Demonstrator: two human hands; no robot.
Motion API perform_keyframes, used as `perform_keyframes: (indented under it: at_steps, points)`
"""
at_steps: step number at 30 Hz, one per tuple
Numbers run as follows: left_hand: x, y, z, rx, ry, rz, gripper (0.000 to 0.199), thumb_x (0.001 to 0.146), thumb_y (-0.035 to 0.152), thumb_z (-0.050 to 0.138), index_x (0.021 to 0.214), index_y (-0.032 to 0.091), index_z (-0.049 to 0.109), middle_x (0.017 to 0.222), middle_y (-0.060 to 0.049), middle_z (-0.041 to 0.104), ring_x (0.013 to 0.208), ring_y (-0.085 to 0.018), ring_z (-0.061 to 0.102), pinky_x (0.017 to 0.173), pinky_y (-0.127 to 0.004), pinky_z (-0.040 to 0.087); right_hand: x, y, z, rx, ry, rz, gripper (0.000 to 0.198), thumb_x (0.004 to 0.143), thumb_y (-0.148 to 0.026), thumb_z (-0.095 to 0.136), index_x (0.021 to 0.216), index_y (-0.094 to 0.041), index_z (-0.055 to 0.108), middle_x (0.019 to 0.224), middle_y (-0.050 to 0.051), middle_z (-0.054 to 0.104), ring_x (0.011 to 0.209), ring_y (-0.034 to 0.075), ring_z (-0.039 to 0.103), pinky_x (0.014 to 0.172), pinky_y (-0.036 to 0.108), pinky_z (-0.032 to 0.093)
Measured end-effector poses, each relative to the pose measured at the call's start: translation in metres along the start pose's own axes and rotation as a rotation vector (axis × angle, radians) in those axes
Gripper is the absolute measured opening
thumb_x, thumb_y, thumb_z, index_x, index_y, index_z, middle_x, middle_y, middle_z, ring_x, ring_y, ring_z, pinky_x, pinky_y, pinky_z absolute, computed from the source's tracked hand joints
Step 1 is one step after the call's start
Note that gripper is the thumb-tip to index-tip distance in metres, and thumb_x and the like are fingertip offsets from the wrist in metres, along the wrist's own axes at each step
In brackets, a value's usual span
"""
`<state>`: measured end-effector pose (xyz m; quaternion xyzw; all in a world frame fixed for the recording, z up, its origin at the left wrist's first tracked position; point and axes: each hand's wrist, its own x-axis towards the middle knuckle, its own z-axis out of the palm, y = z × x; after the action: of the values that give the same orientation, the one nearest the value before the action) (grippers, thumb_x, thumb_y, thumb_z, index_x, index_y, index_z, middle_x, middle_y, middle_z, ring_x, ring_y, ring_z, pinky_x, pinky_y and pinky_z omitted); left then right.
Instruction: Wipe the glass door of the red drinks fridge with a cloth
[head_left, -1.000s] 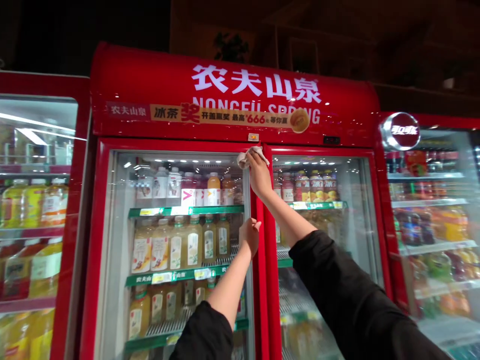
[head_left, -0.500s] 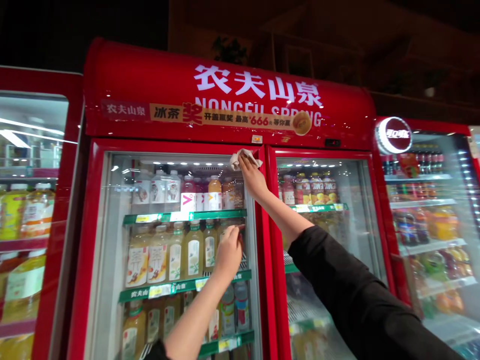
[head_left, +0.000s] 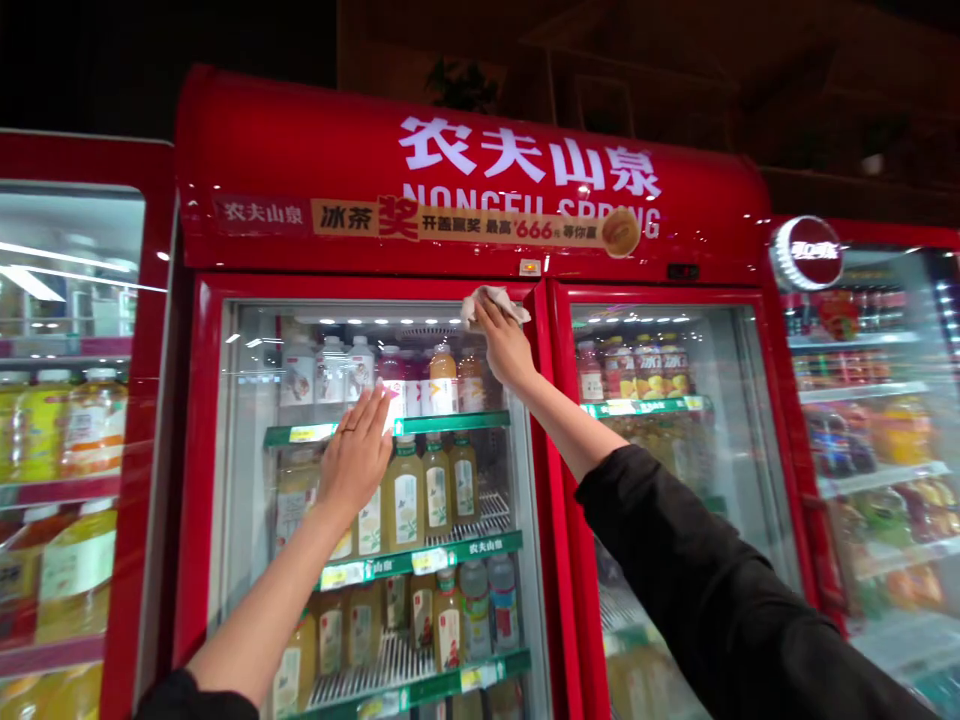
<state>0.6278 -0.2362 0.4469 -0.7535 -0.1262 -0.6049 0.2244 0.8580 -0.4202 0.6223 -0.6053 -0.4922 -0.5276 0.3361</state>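
A crumpled whitish cloth [head_left: 478,303] is pressed under the fingers of my right hand [head_left: 511,348], high up at the top right corner of the left glass door [head_left: 480,480]. The door's red frame [head_left: 360,287] runs just above it. Lower and further left, my left hand [head_left: 355,455] is raised in front of the same glass, fingers stretched out and holding nothing. Whether its palm touches the pane I cannot tell. Behind the glass, shelves hold several drink bottles [head_left: 406,495]; my left hand and forearm cover some of them.
The red drinks fridge [head_left: 285,140] has a second glass door [head_left: 660,500] on the right, partly behind my right sleeve. Another red-framed fridge [head_left: 139,420] stands at the left. A fridge with a bottle-cap sign [head_left: 808,253] is at the right.
My left hand has moved left across the front of the glass, its bent fingers now stretched out. My right hand stays near the top corner with the cloth. The view has shifted slightly.
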Motion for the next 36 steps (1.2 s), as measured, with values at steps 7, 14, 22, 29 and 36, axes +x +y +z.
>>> perform_keyframes:
  at_steps: [7,14,22,29,36]
  points:
    - [0.014,-0.03,0.005,0.065,0.035,0.037,0.078,0.118,0.027,0.035,0.182,0.03,-0.009,0.185,-0.006,0.03,0.171,-0.029,0.039,0.136,-0.055,0.039,0.015,-0.002,0.005,-0.028,0.062,0.217,0.092,0.093,0.007,0.033,0.182,-0.017,0.028,0.187,0.012,0.034,0.17,0.037,0.042,0.135,0.062,0.047]
    - [0.01,-0.022,0.012,0.071,0.159,0.061,0.085,0.118,0.023,0.041,0.18,0.032,-0.016,0.184,-0.005,0.031,0.169,-0.029,0.041,0.136,-0.052,0.038,0.025,-0.027,0.014,-0.012,0.084,0.009,0.09,0.096,0.006,0.033,0.178,-0.031,0.039,0.184,-0.002,0.043,0.171,0.026,0.041,0.141,0.051,0.04]
    - [0.01,-0.022,0.016,-0.128,0.174,0.049,0.084,0.117,0.023,0.043,0.18,0.036,-0.01,0.187,0.0,0.023,0.172,-0.029,0.034,0.144,-0.055,0.024,-0.001,-0.014,0.015,-0.084,0.096,0.058,0.087,0.099,0.002,0.032,0.181,-0.029,0.031,0.186,0.001,0.036,0.174,0.03,0.032,0.141,0.057,0.039]
    - [0.009,-0.02,0.018,-0.117,0.148,0.034,0.084,0.118,0.024,0.041,0.178,0.034,-0.018,0.187,-0.001,0.021,0.173,-0.029,0.032,0.143,-0.057,0.028,0.029,-0.041,0.025,-0.068,0.056,0.004,0.088,0.097,0.002,0.032,0.18,-0.026,0.034,0.186,-0.002,0.035,0.175,0.026,0.031,0.145,0.05,0.032]
    - [0.01,-0.019,0.018,-0.08,0.133,0.031,0.085,0.119,0.024,0.038,0.178,0.034,-0.022,0.187,-0.002,0.022,0.173,-0.028,0.032,0.141,-0.055,0.03,0.014,-0.031,0.006,-0.046,-0.075,-0.153,0.087,0.097,-0.001,0.036,0.179,-0.031,0.039,0.185,-0.006,0.037,0.174,0.027,0.033,0.144,0.053,0.034]
